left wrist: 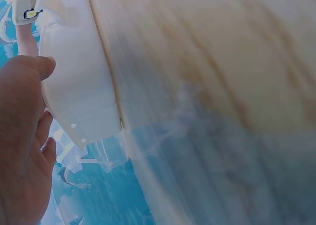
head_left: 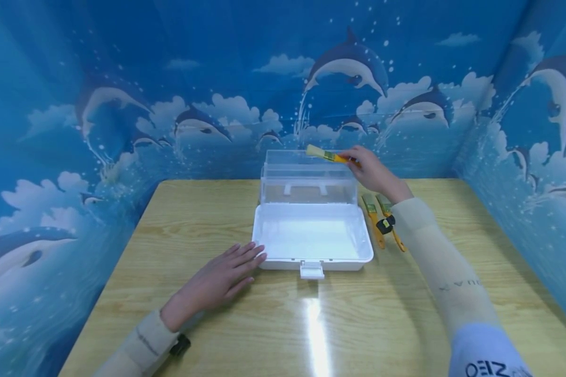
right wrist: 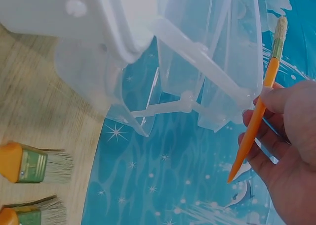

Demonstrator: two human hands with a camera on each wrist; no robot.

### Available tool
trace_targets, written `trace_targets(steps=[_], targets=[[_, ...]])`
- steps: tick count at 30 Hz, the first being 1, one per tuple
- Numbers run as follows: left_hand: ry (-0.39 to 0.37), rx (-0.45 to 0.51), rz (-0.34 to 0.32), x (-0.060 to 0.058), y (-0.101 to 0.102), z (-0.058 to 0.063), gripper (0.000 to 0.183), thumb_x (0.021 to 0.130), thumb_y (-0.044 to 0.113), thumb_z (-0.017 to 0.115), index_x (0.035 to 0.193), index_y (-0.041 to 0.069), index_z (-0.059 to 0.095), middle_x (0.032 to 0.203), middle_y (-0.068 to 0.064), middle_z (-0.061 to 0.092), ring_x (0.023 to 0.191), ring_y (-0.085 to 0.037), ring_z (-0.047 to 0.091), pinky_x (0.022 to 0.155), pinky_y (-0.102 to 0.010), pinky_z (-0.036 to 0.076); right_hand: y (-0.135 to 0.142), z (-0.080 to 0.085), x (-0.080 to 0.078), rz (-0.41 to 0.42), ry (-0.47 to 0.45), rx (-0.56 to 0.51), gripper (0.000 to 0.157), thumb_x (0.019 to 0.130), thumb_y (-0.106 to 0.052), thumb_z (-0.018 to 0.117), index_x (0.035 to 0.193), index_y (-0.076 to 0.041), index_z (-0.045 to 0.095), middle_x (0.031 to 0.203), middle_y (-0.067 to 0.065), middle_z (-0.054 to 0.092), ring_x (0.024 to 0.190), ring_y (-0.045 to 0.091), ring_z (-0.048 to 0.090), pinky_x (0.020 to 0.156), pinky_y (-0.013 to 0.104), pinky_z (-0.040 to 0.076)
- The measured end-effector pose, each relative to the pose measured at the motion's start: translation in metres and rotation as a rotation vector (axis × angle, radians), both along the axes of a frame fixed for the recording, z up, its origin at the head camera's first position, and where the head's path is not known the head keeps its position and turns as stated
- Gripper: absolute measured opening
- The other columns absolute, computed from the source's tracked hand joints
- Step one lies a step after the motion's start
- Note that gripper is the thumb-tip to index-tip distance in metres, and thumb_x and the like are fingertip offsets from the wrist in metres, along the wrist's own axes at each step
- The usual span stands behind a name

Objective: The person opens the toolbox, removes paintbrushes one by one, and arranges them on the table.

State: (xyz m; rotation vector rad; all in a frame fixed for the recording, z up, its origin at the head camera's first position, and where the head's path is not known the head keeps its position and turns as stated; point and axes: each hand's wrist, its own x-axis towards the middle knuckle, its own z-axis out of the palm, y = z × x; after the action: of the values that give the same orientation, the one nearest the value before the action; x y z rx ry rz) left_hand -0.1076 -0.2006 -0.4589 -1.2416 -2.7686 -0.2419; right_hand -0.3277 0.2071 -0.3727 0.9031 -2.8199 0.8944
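My right hand pinches a paintbrush by its orange handle, bristles pointing left in the head view, above the raised clear lid of a white plastic box. The box is open, with its latch hanging at the front. My left hand lies with fingers extended, fingertips right at the box's front left corner. In the left wrist view its thumb and fingers show beside the white box wall. Two more paintbrushes with orange handles lie right of the box, partly hidden by my right wrist.
The box stands on a light wood-grain table. A blue curtain printed with dolphins and clouds closes off the back and both sides. Translucent hinge arms join the lid's trays to the box.
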Motion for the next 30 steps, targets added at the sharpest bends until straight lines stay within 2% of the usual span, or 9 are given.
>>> trace_targets(steps=[9,19,26,30], targets=[[0.017,0.008,-0.019,0.0,0.0,0.0,0.057,0.106,0.03,0.053,0.158,0.015,0.036,0.167,-0.002,0.028,0.154,-0.021,0.027,0.127,-0.046,0.025,0.007,-0.009,0.009,-0.04,-0.008,-0.031,0.036,0.107,-0.003,0.047,0.142,-0.001,0.055,0.128,0.02,0.056,0.114,0.035,0.056,0.094,0.052,0.054],[0.025,0.025,-0.021,-0.001,0.001,0.0,0.057,0.105,0.029,0.054,0.158,0.015,0.037,0.166,-0.002,0.029,0.154,-0.021,0.027,0.126,-0.048,0.027,0.013,-0.011,0.013,-0.055,0.04,-0.059,0.037,0.106,-0.001,0.049,0.143,-0.001,0.055,0.127,0.02,0.057,0.104,0.033,0.058,0.085,0.048,0.054],[0.024,0.03,-0.016,-0.001,0.001,-0.001,0.058,0.105,0.028,0.055,0.158,0.015,0.037,0.166,-0.002,0.03,0.154,-0.022,0.028,0.125,-0.05,0.03,0.02,-0.013,0.02,-0.074,0.027,-0.069,0.037,0.106,0.0,0.048,0.142,0.0,0.055,0.129,0.022,0.056,0.111,0.037,0.057,0.09,0.053,0.055],[0.023,0.029,-0.012,-0.001,0.0,-0.001,0.058,0.105,0.029,0.055,0.158,0.014,0.036,0.166,-0.003,0.03,0.154,-0.022,0.028,0.125,-0.049,0.028,0.025,-0.015,0.023,-0.091,0.027,-0.076,0.036,0.106,-0.002,0.048,0.142,0.0,0.055,0.128,0.021,0.057,0.105,0.035,0.057,0.084,0.049,0.053]])
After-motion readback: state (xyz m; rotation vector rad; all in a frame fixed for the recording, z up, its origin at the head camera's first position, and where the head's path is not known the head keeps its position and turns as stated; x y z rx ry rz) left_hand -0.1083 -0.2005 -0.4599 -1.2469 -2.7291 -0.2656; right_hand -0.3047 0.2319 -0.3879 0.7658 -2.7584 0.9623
